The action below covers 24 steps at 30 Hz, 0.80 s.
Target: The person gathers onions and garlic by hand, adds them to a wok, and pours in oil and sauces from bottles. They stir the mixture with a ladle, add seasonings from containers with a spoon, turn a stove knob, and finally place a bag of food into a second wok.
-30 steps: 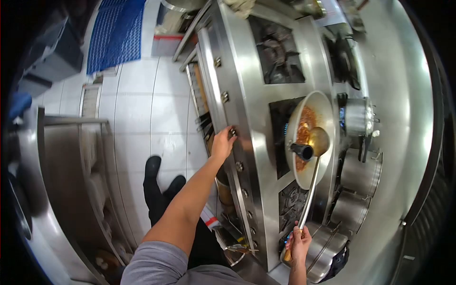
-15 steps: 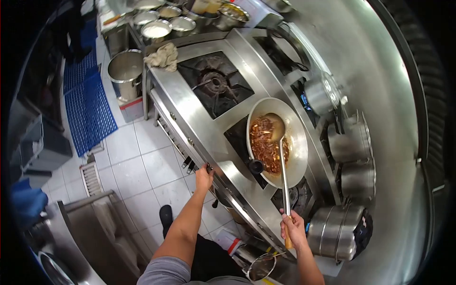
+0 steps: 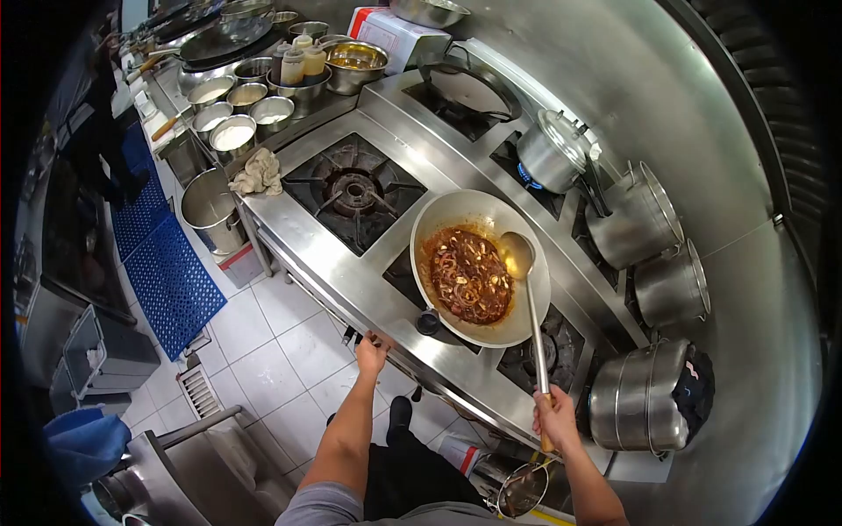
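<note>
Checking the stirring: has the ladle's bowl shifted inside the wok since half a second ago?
Yes. The ladle bowl has slid off the food to the bare wok wall on the side toward the pots.

Grey short-sleeved shirt [image 3: 326, 510], black trousers [image 3: 410, 480], black shoe [image 3: 399, 408]; hands [image 3: 373, 352] [image 3: 554, 421] bare.

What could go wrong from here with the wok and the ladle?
1. The right hand grips the ladle at the far end of its long handle, so a quick stir might slop sauce over the rim of the wok.
2. The left hand is at the front of the stove, just below the wok, where a splash could reach it.
3. A flame burns under the pot behind, so reaching across risks a burn.
</note>
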Tool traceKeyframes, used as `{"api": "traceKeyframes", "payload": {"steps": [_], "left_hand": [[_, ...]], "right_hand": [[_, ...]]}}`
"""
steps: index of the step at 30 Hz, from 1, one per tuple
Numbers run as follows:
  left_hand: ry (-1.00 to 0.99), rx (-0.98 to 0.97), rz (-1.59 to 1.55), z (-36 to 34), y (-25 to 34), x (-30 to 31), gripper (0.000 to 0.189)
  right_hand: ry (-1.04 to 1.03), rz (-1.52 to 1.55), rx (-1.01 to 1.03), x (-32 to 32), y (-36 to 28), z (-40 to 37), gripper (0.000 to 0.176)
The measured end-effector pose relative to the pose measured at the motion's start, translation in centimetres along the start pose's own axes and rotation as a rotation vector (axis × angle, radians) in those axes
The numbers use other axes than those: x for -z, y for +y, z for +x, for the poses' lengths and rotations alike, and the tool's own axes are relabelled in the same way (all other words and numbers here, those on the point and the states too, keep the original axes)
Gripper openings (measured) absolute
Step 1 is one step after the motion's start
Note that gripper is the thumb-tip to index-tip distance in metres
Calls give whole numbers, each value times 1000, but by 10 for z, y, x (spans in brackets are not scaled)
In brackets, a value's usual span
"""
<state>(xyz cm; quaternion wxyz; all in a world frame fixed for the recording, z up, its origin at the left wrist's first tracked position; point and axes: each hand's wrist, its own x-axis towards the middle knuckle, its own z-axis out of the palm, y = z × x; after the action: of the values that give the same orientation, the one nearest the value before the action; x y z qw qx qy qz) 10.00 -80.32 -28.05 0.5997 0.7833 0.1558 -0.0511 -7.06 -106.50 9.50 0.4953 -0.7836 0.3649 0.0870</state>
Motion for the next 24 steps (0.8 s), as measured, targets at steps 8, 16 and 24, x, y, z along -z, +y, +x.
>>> {"api": "traceKeyframes", "payload": {"steps": [8,16,24], "left_hand": [[222,-170,37,-96,88,98,45],[157,-836,472,-149,350,146,43],[2,-1006,925,-91,405,31,66]], "right_hand": [[-678,955,-422,39,-4,-17,31],[-319,79,26,71,15,-32,27],[-549,390,2,120,0,-48,28]]}}
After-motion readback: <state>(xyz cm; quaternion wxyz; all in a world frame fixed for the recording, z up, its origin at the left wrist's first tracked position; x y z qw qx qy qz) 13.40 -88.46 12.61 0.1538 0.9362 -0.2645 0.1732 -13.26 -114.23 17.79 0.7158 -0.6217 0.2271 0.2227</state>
